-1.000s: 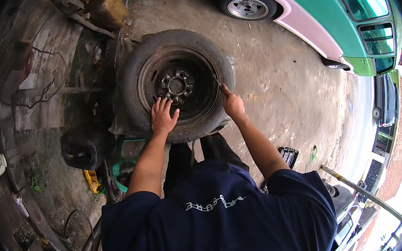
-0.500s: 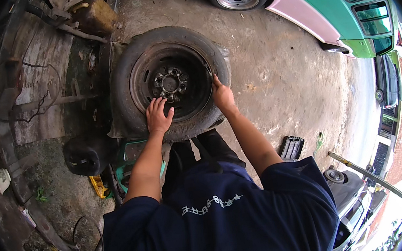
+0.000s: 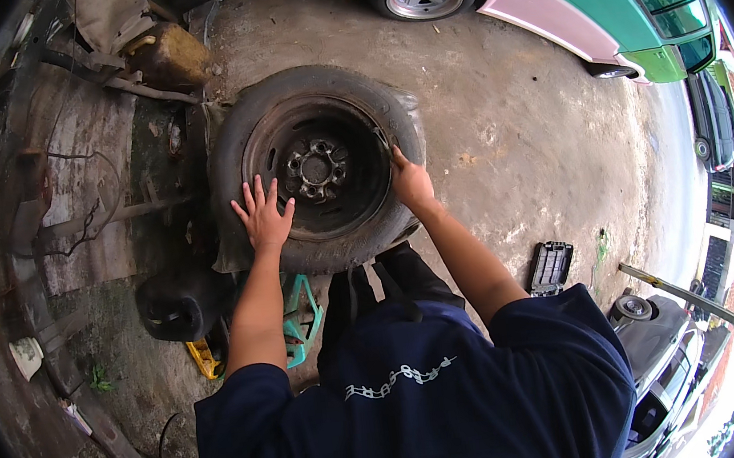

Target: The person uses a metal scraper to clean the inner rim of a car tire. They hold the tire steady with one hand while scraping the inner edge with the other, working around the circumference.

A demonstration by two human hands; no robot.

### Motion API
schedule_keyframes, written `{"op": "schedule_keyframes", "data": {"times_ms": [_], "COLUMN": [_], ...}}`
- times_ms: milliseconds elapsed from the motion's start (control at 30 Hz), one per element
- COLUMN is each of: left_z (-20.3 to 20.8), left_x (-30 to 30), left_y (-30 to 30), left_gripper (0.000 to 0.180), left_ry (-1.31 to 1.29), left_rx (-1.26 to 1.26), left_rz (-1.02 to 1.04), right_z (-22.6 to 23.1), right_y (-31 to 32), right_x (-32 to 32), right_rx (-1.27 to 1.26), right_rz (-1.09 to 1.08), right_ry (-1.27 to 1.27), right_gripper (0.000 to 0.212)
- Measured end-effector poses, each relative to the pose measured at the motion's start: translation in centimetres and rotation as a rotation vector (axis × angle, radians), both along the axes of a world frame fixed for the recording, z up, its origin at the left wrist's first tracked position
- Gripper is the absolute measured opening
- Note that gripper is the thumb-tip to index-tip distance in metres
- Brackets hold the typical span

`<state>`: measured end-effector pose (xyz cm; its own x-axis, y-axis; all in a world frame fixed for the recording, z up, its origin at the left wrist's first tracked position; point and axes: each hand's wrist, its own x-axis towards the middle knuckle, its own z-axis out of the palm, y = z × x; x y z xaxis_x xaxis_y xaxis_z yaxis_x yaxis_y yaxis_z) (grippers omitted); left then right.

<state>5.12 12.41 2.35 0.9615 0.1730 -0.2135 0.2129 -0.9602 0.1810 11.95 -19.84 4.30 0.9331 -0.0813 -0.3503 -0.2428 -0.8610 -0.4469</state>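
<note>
A worn black tyre (image 3: 229, 154) on a dark steel wheel (image 3: 278, 129) faces up in front of me, with a dirty bolt hub (image 3: 317, 170) at its centre. My left hand (image 3: 268, 221) rests palm down on the near left of the tyre and rim edge, its fingers spread. At the right rim edge, my right hand (image 3: 414, 185) is closed, one finger or thumb pointing forward along the rim. A small light piece (image 3: 381, 135) shows on the rim beyond that fingertip. What the curled fingers hold, if anything, is hidden. Dark sheeting (image 3: 229, 260) shows under the tyre.
Left stand a black container (image 3: 180, 304), a yellowish jerrycan (image 3: 174, 60) and old metal parts. A green plastic stool (image 3: 303, 321) is by my legs. A black tray-like case (image 3: 552, 267) lies right on the concrete. A pink and green van (image 3: 532, 10) stands far right.
My left hand has shifted left along the rim and spread its fingers wider. My right hand stays at the right rim edge. The whole view has shifted slightly.
</note>
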Motion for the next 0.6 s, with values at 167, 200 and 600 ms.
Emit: {"op": "schedule_keyframes", "data": {"times_ms": [167, 200, 600], "left_z": [0.0, -0.1, -0.5], "left_x": [0.3, 0.3, 0.3], "left_y": [-0.3, -0.3, -0.2], "left_gripper": [0.066, 0.066, 0.069], "left_ry": [-0.001, 0.013, 0.059], "left_rx": [0.027, 0.036, 0.036], "left_rz": [0.015, 0.023, 0.048], "right_z": [0.7, 0.9, 2.1], "right_y": [-0.2, 0.0, 0.5], "right_x": [-1.3, -1.2, -1.2], "right_rx": [-0.017, -0.016, -0.059], "right_rz": [0.016, 0.016, -0.016], "right_ry": [0.047, 0.037, 0.141], "right_gripper": [0.046, 0.046, 0.045]}}
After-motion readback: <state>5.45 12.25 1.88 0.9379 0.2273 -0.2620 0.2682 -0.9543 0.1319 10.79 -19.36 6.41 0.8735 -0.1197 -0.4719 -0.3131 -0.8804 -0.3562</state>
